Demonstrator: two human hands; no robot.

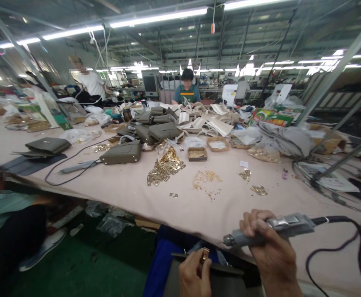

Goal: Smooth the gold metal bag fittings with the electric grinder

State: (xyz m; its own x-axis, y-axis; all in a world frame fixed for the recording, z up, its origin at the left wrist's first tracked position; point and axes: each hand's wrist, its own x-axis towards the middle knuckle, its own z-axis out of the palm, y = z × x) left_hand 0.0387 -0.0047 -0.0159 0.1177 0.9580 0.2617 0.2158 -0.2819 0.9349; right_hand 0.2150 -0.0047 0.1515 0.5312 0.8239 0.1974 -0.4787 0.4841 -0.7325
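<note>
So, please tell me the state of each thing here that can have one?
Electric screwdriver: gripped in right hand, lying level.
Gold clasp: pinched by left hand, on dark panel.
Second screwdriver: lying unheld.
Olive bag: closed, lying flat.

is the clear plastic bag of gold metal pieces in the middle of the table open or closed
Open. The plastic bag gapes toward the camera, and gold metal pieces spill from it onto the table.

Driver (273,229): matt grey metal, black rubbery cord (350,247). Clasp (204,255): shiny gold metal. Table (199,206): pale pink cloth. Bag (121,152): smooth matt leather.
</note>
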